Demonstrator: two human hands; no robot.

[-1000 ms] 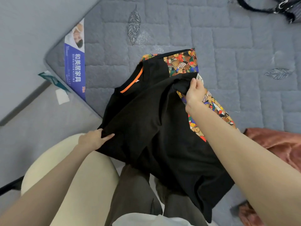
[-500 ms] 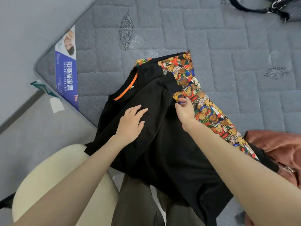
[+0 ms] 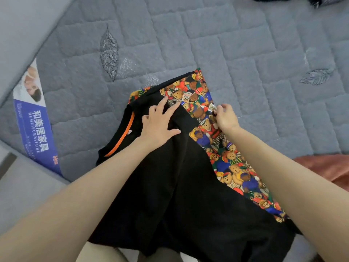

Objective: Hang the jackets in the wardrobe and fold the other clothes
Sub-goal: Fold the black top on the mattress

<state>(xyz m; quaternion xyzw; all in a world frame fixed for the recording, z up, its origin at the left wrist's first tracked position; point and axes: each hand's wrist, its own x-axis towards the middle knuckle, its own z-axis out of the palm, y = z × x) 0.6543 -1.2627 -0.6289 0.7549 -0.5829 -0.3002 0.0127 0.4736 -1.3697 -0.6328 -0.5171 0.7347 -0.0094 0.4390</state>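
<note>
**Left hand comes up to pin the fold**

The black top [image 3: 179, 186] lies across the grey quilted mattress [image 3: 245, 44]. Its orange neck trim [image 3: 122, 137] points to the left and its lower part hangs off the near edge towards the person's lap. A bear-print panel [image 3: 232, 167] runs along its right side.

A second ago the left hand [image 3: 160, 123] gripped the garment's near left edge, low by the lap. It now rests flat on the black cloth close to the collar. Its fingers [image 3: 163, 103] are straight and spread and hold nothing, only pressing the folded-over flap down.

The right hand [image 3: 226, 118] was holding up a raised fold of black fabric a second ago. It has since moved outward to the far edge of the printed panel. Its fingers are curled in and seem to pinch that edge between thumb and fingertips, though the contact is small and partly hidden behind the knuckles, so the pinch is likely rather than certain.

The shift suggests one lengthwise fold is laid and being smoothed, and the right side looks next to be drawn over. A rust-coloured cloth [image 3: 324, 167] waits at the right, so the folding seems well short of finished.
</note>
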